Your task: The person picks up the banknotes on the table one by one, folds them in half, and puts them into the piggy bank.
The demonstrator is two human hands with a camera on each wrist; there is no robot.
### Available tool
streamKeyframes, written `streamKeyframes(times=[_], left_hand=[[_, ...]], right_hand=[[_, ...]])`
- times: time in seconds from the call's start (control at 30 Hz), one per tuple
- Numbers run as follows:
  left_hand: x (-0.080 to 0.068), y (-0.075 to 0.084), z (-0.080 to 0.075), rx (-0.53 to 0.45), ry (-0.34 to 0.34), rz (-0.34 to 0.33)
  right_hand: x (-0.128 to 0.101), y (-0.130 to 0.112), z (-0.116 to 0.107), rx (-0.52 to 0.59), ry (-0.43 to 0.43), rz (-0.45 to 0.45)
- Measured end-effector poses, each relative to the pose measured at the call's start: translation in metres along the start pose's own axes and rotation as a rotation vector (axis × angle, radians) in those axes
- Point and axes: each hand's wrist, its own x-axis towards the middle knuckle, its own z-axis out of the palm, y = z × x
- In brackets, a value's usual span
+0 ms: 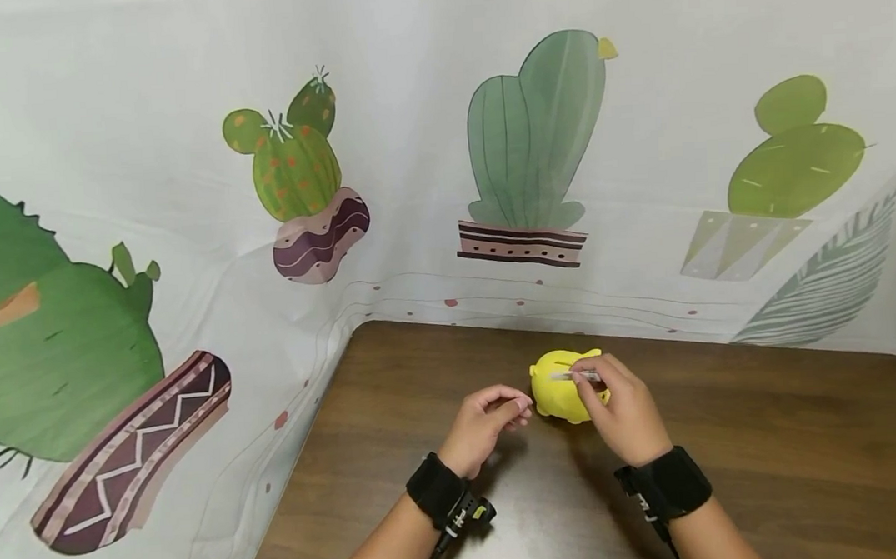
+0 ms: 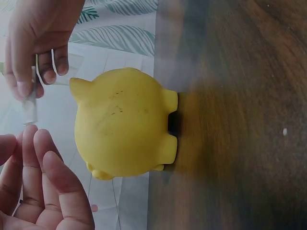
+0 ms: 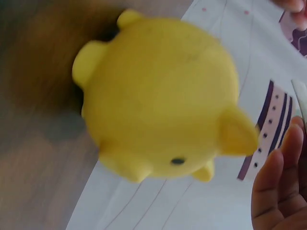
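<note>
A yellow piggy bank (image 1: pixel 561 389) stands on the brown wooden table (image 1: pixel 762 432), near its back edge. My right hand (image 1: pixel 589 379) hovers over the pig's back and pinches a small clear flat strip (image 1: pixel 575 376) between thumb and fingers. The left wrist view shows the strip (image 2: pixel 30 104) sticking out of those fingers, just above the pig (image 2: pixel 122 127). My left hand (image 1: pixel 518 405) is just left of the pig, fingers relaxed, holding nothing; it does not touch the pig. In the right wrist view the pig (image 3: pixel 163 100) fills the frame, slightly blurred.
A white cloth printed with cacti (image 1: pixel 532 142) hangs behind the table and along its left side. Black wrist straps (image 1: pixel 670 480) sit on both forearms. Bare tabletop extends to the right and towards me.
</note>
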Motion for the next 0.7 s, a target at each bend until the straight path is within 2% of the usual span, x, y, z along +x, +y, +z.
streamKeyframes(times=[0.27,0.7], left_hand=[[0.000,0.000,0.001,-0.004,0.005,-0.009],[-0.002,0.001,0.001,-0.011,-0.013,-0.008]], right_hand=[[0.013,0.020,-0.002,-0.038,0.022,0.027],[0.016,0.028,0.006,-0.102,-0.009,0.072]])
